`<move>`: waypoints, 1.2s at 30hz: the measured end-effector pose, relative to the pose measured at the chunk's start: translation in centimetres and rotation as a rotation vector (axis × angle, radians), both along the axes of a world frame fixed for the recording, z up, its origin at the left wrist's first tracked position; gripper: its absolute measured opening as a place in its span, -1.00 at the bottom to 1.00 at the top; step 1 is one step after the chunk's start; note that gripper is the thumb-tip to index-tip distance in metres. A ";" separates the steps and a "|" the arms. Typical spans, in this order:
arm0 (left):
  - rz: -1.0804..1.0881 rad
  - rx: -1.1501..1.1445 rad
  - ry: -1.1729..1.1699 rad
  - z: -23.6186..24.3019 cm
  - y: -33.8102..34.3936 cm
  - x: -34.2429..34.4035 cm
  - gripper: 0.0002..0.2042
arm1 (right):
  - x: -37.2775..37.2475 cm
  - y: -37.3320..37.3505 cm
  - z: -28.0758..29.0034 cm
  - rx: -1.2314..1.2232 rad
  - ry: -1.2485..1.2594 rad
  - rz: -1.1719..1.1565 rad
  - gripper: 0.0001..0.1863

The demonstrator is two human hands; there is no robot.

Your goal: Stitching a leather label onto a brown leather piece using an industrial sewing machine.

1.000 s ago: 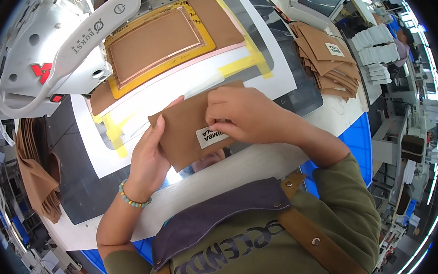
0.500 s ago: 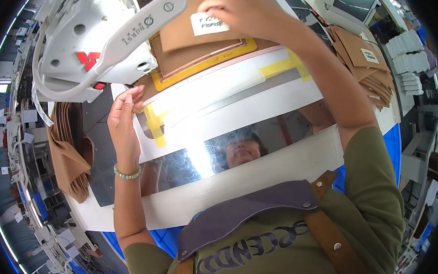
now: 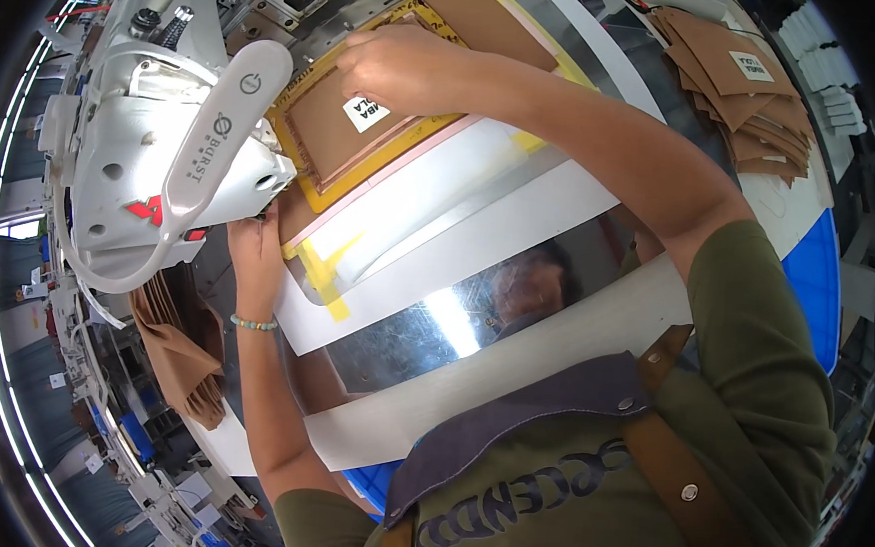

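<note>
My right hand (image 3: 405, 68) is over a brown fabric panel (image 3: 318, 138) with a white printed label (image 3: 366, 115). Its fingers are curled down at the panel's far edge, their tips mostly hidden. The panel lies inside a yellow frame (image 3: 423, 132) on a larger brown piece. My left hand (image 3: 256, 240) is by the near end of a white sewing machine head (image 3: 154, 156), at the left edge of the brown material. The machine hides part of its fingers, so their grip does not show.
A white template sheet (image 3: 583, 187) with yellow tape sits before the frame, beside a shiny metal plate (image 3: 393, 351). Folded brown pieces (image 3: 187, 358) hang at left; a stack of labelled brown pieces (image 3: 734, 86) lies at right. A lamp arm (image 3: 221, 130) crosses the machine.
My right hand has moved left, and the labelled panel now lies down within the yellow frame. My left hand has gone partly behind the machine head. The whole view has also shifted.
</note>
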State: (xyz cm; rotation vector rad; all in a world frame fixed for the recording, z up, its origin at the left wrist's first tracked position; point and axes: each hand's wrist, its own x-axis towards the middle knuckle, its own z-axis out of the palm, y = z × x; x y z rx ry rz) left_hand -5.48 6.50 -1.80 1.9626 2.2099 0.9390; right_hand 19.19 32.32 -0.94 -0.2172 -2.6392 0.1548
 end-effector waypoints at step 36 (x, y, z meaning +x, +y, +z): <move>-0.294 0.024 -0.088 0.1 7.8 -0.1 -0.71 | -0.6 -3.9 -1.8 -0.125 -0.022 0.385 -0.55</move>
